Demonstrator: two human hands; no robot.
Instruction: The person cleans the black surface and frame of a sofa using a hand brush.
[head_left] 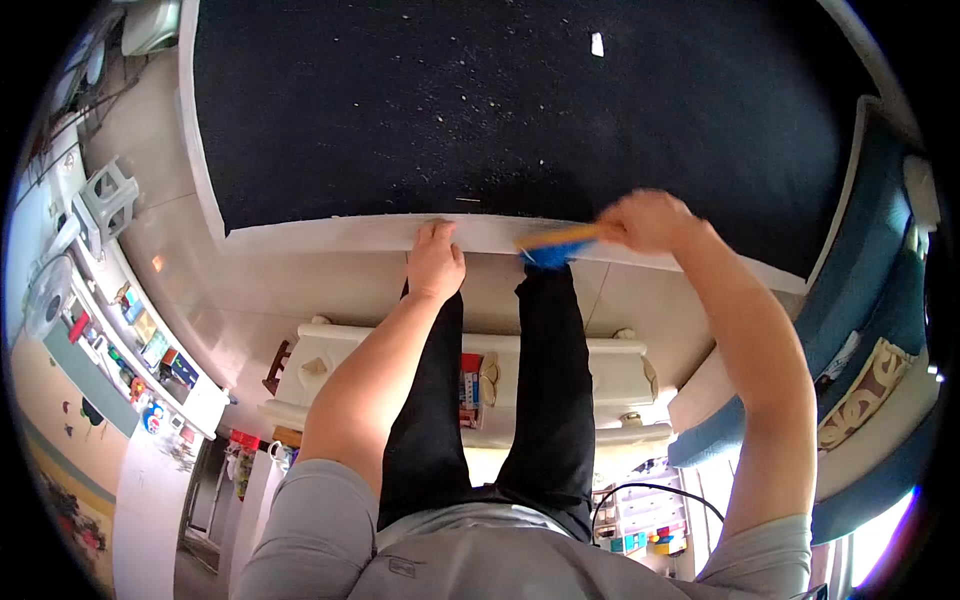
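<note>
My right hand (648,222) is closed around the end of a brush (555,238) with a yellowish handle and blue below it, perhaps bristles. Motion blurs the brush slightly, and it is over the white border (350,234) of a black mat (500,120). My left hand (436,262) rests on that border, fingers pointing toward the black surface, holding nothing visible. Pale crumbs and specks are scattered over the black area. A small white scrap (597,44) lies farther up it, and a short light strip (468,200) lies near the border.
A blue sofa (870,260) runs along the right with a patterned cushion (865,395). On the left are a white plastic stool (110,198), a fan (50,298) and shelves of small items. Behind my legs stands a cream bench-like piece of furniture (340,375).
</note>
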